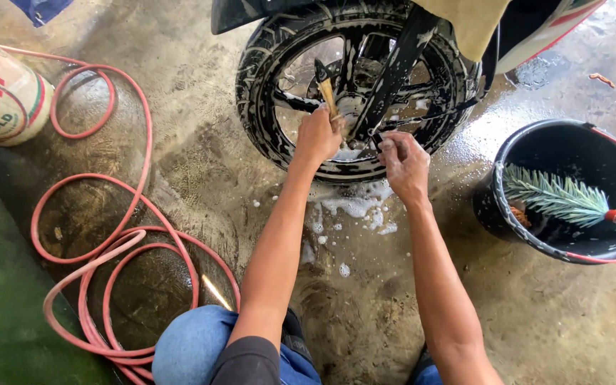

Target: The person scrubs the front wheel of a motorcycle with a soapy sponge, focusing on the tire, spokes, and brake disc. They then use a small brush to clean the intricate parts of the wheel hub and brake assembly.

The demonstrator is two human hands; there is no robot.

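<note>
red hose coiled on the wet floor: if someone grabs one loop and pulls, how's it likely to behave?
The red hose lies in loose, uneven loops, so it is probably floppy and would sag from a grip rather than hold shape. Several loops overlap near the knee, so pulling one likely drags others. The concrete floor is wet and soapy, so the hose may feel slippery and slide easily.
</note>
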